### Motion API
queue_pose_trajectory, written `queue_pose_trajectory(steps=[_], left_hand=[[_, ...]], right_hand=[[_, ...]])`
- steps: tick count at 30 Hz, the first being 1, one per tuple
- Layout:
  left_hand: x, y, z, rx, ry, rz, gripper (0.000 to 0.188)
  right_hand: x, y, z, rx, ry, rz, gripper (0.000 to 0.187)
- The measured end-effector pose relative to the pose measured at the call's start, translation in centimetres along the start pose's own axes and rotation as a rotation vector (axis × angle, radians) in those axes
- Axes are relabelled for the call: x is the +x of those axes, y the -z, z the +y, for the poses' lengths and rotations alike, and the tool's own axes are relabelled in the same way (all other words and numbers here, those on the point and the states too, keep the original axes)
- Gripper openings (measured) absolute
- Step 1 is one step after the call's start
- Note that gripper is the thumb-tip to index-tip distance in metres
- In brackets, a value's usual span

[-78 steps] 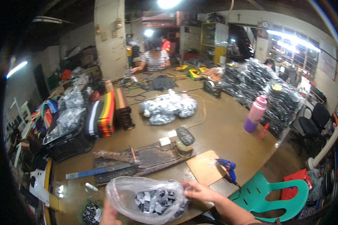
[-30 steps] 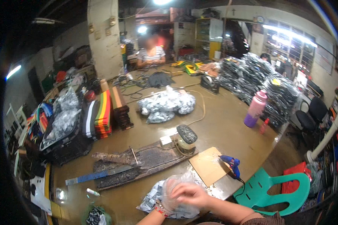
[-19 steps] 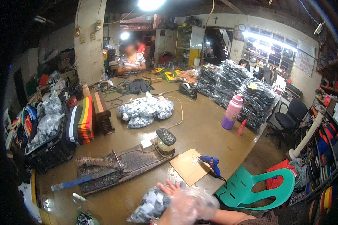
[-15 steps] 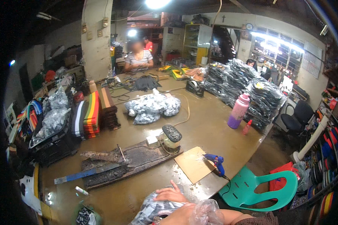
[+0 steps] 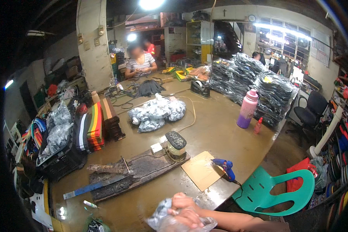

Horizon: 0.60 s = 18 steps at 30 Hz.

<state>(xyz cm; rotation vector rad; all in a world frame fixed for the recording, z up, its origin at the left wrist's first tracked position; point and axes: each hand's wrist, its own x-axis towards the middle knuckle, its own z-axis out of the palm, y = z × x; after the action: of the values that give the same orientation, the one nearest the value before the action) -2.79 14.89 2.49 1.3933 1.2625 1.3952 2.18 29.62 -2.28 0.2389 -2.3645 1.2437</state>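
Note:
Both my hands are together at the table's near edge, closed on a clear plastic bag (image 5: 158,215) with small black-and-white pieces showing through it. My right hand (image 5: 183,202) makes a fist at the bag's upper part, its forearm coming in from the lower right. Just below it, my left hand (image 5: 188,217) has its fingers curled over the gathered plastic. Part of the left hand and its arm are hidden by the bag and the picture's lower edge.
Ahead lie a scorched board (image 5: 143,170), a lidded jar (image 5: 176,146), a cardboard sheet (image 5: 201,170) and a blue glue gun (image 5: 225,166). A green chair (image 5: 278,185) stands right. Filled bags (image 5: 158,112), a bottle (image 5: 246,110) and a person (image 5: 141,63) are farther off.
The hand that lay spread over the bag has closed, and both hands have come together on the plastic. The whole view has shifted slightly.

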Motion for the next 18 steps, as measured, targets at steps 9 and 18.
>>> queue_pose_trajectory(steps=[9, 18], left_hand=[[-1.5, 0.9, 3.5, -0.577, 0.008, 0.669, 0.016], [-1.8, 2.1, 2.5, -1.332, -0.133, 0.45, 0.01]], right_hand=[[2.3, -2.0, -0.3, -0.34, 0.39, 0.143, 0.01], [6.4, 3.4, -1.8, 0.295, 0.116, 0.871, 0.02]])
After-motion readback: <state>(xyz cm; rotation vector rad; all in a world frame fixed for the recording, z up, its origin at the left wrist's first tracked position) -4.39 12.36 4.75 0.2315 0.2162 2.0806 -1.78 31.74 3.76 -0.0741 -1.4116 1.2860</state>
